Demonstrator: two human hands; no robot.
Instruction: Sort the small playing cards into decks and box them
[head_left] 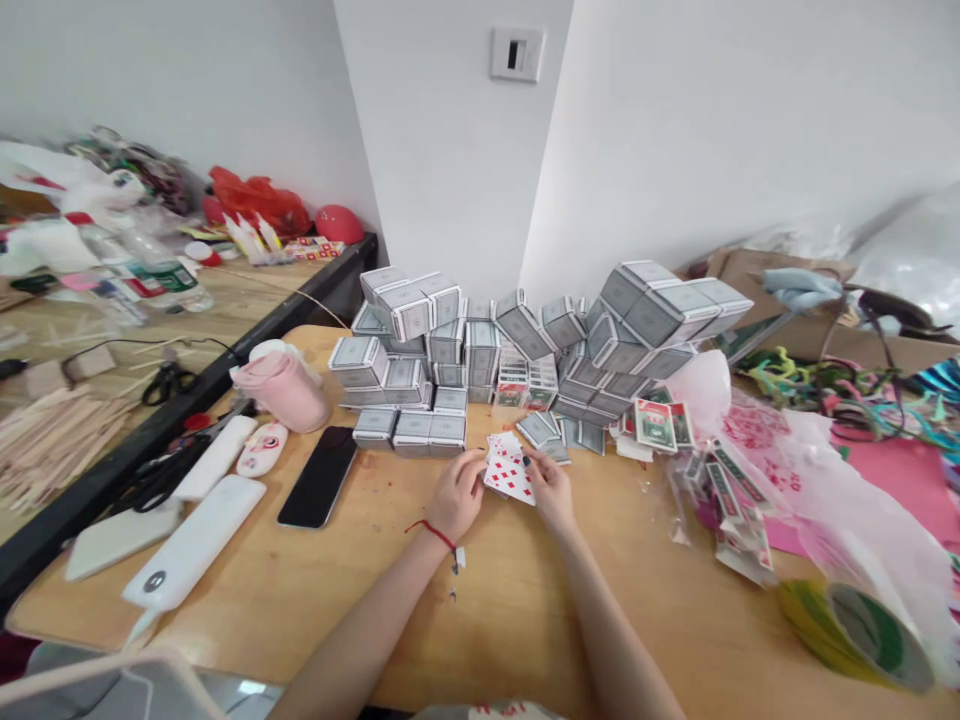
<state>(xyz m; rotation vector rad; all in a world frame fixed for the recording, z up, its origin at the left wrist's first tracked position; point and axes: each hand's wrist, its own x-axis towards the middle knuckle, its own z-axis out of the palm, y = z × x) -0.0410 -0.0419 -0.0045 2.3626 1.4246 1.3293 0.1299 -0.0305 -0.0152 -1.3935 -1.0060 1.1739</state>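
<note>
Across the wooden surface (510, 640), grey-patterned card stacks (429, 432) stand piled in a rough row. Just in front of them, the left hand (457, 492) and right hand (551, 492) have their fingers pinching a few white playing cards (508, 477) with red diamonds, one hand at each side, and a thin red cord (440, 535) circles the left wrist.

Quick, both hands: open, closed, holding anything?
Left hand: closed on the left edge of the fanned playing cards.
Right hand: closed on the right edge of the same cards.
</note>
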